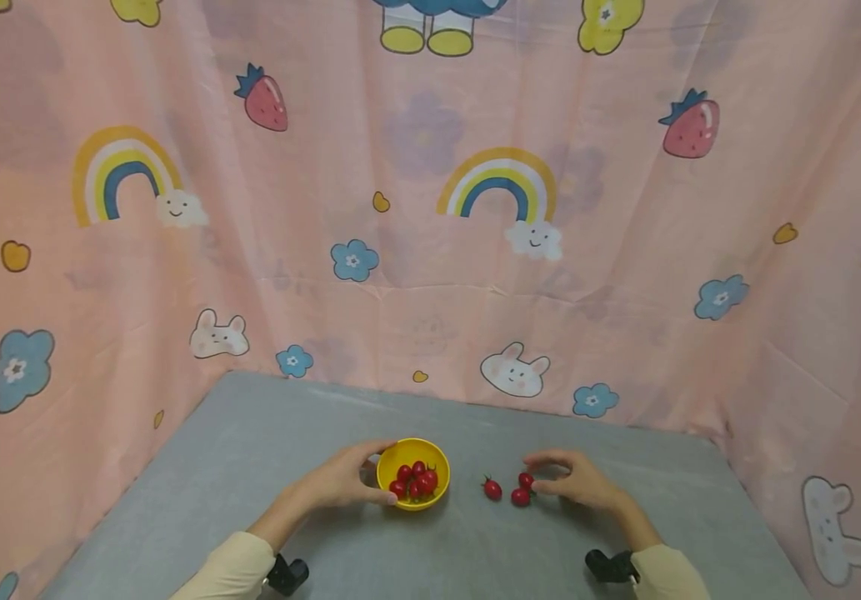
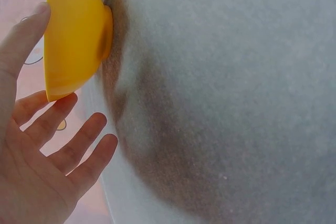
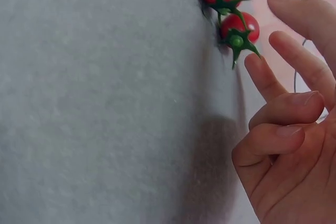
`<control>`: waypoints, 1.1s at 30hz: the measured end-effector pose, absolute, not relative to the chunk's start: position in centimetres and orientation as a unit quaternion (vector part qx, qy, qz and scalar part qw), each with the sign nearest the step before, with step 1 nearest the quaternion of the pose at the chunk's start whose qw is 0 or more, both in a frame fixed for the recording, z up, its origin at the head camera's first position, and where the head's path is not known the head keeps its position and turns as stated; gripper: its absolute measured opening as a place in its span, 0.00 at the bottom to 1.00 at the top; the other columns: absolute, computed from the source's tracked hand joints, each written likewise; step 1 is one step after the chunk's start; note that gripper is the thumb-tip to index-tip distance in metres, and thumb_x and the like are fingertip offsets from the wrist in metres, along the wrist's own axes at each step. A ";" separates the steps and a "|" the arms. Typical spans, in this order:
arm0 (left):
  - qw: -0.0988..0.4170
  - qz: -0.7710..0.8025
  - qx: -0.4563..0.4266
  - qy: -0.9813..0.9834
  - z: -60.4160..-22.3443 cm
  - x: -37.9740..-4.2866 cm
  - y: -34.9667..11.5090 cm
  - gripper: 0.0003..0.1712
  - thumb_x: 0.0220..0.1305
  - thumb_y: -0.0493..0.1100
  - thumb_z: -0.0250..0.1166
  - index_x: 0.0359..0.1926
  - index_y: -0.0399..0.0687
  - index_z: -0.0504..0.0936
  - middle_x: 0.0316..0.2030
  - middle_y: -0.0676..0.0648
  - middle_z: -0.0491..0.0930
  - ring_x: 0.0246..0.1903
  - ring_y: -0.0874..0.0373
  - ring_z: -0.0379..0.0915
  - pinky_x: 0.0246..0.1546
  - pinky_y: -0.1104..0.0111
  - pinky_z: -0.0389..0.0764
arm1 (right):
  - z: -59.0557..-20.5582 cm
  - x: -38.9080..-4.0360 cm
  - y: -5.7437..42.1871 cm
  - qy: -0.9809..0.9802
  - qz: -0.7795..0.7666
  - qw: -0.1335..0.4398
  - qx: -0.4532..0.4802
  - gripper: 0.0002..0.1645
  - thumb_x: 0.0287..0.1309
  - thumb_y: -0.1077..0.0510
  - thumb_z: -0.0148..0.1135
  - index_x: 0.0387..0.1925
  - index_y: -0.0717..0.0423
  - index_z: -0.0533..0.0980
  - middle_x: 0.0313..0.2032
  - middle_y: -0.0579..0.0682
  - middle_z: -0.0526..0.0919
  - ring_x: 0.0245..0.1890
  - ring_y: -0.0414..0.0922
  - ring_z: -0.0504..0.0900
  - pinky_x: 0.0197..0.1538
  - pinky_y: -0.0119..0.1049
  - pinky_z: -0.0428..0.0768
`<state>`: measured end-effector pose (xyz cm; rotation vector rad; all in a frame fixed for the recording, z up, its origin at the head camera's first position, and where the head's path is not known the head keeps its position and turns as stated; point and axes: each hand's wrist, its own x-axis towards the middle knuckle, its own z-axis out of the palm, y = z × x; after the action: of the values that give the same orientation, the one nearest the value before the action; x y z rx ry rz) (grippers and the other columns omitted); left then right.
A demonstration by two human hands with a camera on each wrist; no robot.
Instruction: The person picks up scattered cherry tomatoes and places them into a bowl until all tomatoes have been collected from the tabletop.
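**Bowl (image 1: 402, 454), round and bright yellow, held by left hand (image 1: 340, 479); right hand (image 1: 583, 483) spread beside tomatoes**

The left hand's grip takes the smooth-walled bowl at its left side. The thumb lies against the near side by the rim, while the index and middle fingers touch the far side, so the wall sits between them. The left wrist view shows the other two fingers stretched out, clear of the bowl. The bowl's foot is down at the flat grey worktop (image 1: 468, 550), though whether its full weight rests there I cannot tell. Inside lies a cluster of small, glossy red tomatoes (image 1: 415, 483), some with green stems.

Three more tomatoes are on the worktop to the right of the bowl. One, a red oval tomato with a green stem (image 1: 493, 489), lies a little apart, nearer the bowl. The other two, a near red tomato (image 1: 521, 497) and a far red tomato (image 1: 525, 480), sit close together at the right hand. That hand's grip is parted, with a wide gap between thumb and index finger, and is not gripping anything; the two outermost fingers are bent inward. Its fingertips are right by the pair; whether one brushes a tomato or stem, I cannot tell.
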<state>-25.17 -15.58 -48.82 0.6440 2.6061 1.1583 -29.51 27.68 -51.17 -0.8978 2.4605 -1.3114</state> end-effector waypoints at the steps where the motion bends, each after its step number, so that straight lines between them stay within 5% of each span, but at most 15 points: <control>1: 0.109 0.394 0.219 0.886 -48.8 -25.2 -15.6 0.48 0.57 0.53 0.78 0.73 0.42 0.68 0.67 0.43 0.71 0.54 0.48 0.76 0.55 0.51 0.78 | -51.1 -29.5 27.7 0.838 -0.443 0.106 -0.300 0.24 0.65 0.58 0.69 0.58 0.67 0.78 0.54 0.61 0.82 0.55 0.59 0.78 0.55 0.67 0.75; 12: 0.112 0.395 0.216 0.886 -49.0 -25.3 -15.6 0.48 0.57 0.53 0.78 0.73 0.44 0.68 0.66 0.44 0.72 0.54 0.48 0.76 0.54 0.52 0.79 | -50.5 -30.3 27.9 0.844 -0.423 0.127 -0.303 0.25 0.61 0.59 0.73 0.58 0.63 0.79 0.55 0.58 0.82 0.54 0.59 0.76 0.48 0.45 0.76; 22: 0.115 0.394 0.212 0.887 -48.8 -25.2 -15.6 0.48 0.57 0.53 0.78 0.74 0.43 0.67 0.66 0.43 0.72 0.53 0.49 0.76 0.55 0.51 0.79 | -50.5 -30.4 27.1 0.844 -0.412 0.134 -0.317 0.20 0.60 0.61 0.72 0.54 0.63 0.83 0.53 0.57 0.84 0.52 0.56 0.78 0.55 0.62 0.74; 30: 0.114 0.389 0.215 0.888 -48.8 -25.3 -15.6 0.48 0.57 0.54 0.78 0.73 0.43 0.67 0.66 0.43 0.72 0.53 0.48 0.75 0.55 0.50 0.78 | -50.5 -30.2 26.7 0.841 -0.424 0.130 -0.310 0.17 0.60 0.62 0.72 0.51 0.62 0.83 0.50 0.56 0.85 0.50 0.57 0.78 0.53 0.61 0.76; 33: 0.114 0.388 0.216 0.889 -48.8 -25.3 -15.6 0.48 0.57 0.54 0.78 0.73 0.43 0.67 0.66 0.43 0.72 0.53 0.48 0.75 0.56 0.50 0.78 | -50.5 -30.2 26.7 0.844 -0.421 0.125 -0.307 0.16 0.60 0.62 0.72 0.50 0.62 0.84 0.49 0.55 0.85 0.49 0.56 0.79 0.51 0.52 0.78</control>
<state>-25.28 -15.58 -48.84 0.6327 2.6064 1.1373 -30.18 26.68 -50.53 -0.8949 2.4609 -1.2265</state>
